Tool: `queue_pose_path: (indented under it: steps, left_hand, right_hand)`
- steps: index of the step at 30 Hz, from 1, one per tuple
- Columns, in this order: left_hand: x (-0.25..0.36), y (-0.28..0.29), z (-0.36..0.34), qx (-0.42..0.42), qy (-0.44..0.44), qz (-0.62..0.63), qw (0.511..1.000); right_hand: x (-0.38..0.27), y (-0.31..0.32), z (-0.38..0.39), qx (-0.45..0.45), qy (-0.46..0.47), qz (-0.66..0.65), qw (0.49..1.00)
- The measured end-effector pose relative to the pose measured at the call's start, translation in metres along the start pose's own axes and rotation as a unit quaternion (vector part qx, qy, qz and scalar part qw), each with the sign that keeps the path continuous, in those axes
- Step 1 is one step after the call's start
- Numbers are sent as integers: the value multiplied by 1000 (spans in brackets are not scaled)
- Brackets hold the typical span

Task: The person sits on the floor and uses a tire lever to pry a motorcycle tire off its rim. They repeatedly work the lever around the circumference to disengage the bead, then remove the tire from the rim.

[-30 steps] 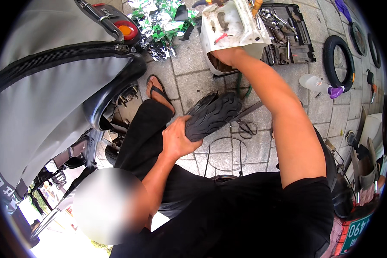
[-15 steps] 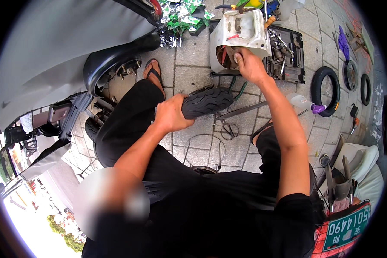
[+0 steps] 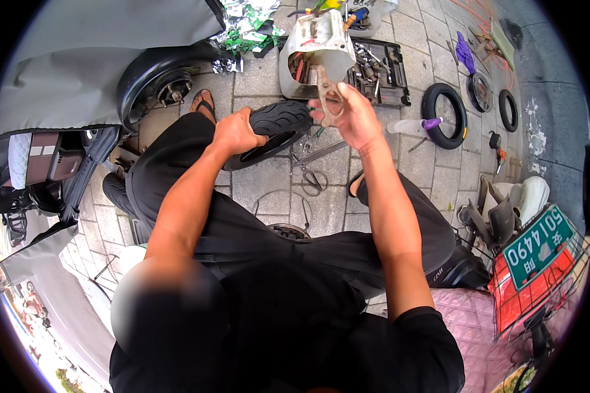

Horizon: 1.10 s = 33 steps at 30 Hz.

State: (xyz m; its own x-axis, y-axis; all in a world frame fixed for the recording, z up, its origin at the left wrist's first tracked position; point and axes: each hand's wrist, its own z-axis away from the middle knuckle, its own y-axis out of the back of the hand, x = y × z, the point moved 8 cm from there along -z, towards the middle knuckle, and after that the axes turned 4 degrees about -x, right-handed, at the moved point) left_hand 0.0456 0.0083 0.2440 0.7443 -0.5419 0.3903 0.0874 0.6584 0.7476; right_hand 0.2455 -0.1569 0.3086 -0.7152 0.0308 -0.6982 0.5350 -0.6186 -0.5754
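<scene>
My left hand is closed round a small black tyre with grooved tread, which it holds tilted between my knees. My right hand holds up a flat, brownish metal tool with a large opening in it; its exact kind I cannot make out. The tool is just in front of a cut-open white plastic jug that has several tools inside. Scissors lie on the paving below the tyre, next to a long flat metal bar.
A toolbox of sockets lies open beside the jug. Further right are a loose tyre, a purple-capped bottle and a wheel rim. A covered vehicle with an exposed wheel hub stands at the left. A wire basket is at lower right.
My right hand has come out of the white jug with the flat metal tool in it. The tyre has turned, so its open side shows more. The whole view has shifted.
</scene>
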Motion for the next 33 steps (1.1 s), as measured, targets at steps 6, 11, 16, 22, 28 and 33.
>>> queue_pose_path:
  steps: [6,11,16,22,28,33]
  left_hand:
    - [-4,-2,0,5,3,-16,1000]
    - [-34,2,-2,29,17,49,998]
    - [-26,-1,-4,30,14,59,998]
    - [-23,4,-10,27,36,48,998]
    - [-23,7,-17,16,34,61,997]
    - [-23,9,-20,-5,28,85,996]
  right_hand:
    - [52,-7,42,-37,-64,43,996]
    - [85,12,74,-28,-86,217,972]
    - [141,14,62,-47,-98,481,870]
    - [155,-21,27,-4,-111,624,774]
    - [174,-33,-2,-5,-8,705,710]
    - [181,-36,-11,-36,9,747,663]
